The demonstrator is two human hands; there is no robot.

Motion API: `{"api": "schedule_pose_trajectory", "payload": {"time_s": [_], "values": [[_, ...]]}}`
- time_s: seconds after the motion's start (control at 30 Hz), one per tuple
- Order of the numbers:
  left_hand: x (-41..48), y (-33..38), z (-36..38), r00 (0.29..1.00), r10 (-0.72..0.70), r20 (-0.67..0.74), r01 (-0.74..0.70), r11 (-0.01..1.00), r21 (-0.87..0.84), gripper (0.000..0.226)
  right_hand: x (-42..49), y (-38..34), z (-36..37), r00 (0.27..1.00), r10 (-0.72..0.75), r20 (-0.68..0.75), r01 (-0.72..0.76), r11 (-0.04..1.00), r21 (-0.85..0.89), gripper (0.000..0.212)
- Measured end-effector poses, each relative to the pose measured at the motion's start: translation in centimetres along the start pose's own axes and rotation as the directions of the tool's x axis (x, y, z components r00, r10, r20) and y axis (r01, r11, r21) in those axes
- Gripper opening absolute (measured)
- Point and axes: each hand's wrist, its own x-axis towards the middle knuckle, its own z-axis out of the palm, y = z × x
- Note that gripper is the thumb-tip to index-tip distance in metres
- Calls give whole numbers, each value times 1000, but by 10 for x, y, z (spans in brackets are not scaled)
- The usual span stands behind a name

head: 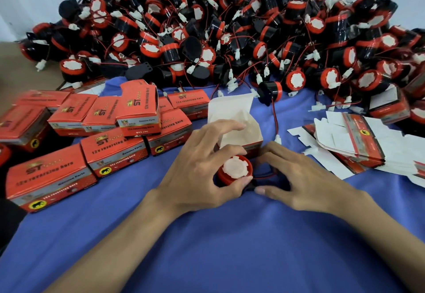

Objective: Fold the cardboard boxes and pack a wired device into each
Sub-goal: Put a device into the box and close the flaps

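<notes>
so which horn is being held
The horn just in front of the open box, white face up, gripped by the left hand; the rest lie loose behind.

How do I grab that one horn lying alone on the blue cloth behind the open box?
Come down from above and pinch the lone horn across its round black body. It lies on its side at the edge of the pile with nothing on top, so the body looks easy to reach. Don't pull its thin wire.

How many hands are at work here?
2. The left hand grips the red-capped device; the right hand is just right of it, by its red wire.
</notes>
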Motion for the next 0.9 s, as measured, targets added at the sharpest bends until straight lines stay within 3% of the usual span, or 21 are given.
{"api": "schedule_pose_trajectory", "payload": {"time_s": [0.17,0.3,0.47,0.63,0.8,0.9], "values": [[0,1,0,998,55,20,-56,996,63,34,1,-1,-2,998,-42,42,39,996,79,11],[0,3,-1,996,11,86,-13,1000,23,40,-1,-7,1,994,-110,20,108,991,75,14],[-2,1,-4,995,19,97,-18,1000,-15,54,1,-19,4,954,-225,-197,236,971,33,29],[-2,6,-3,997,72,39,-68,994,-83,56,6,-24,8,818,-292,-497,359,932,44,25],[-2,14,0,995,96,-20,-98,983,-156,75,8,-24,13,740,-125,-661,249,964,97,34],[-1,16,4,994,104,-26,-106,984,-144,81,7,-26,16,765,-64,-641,200,970,142,38]]}}
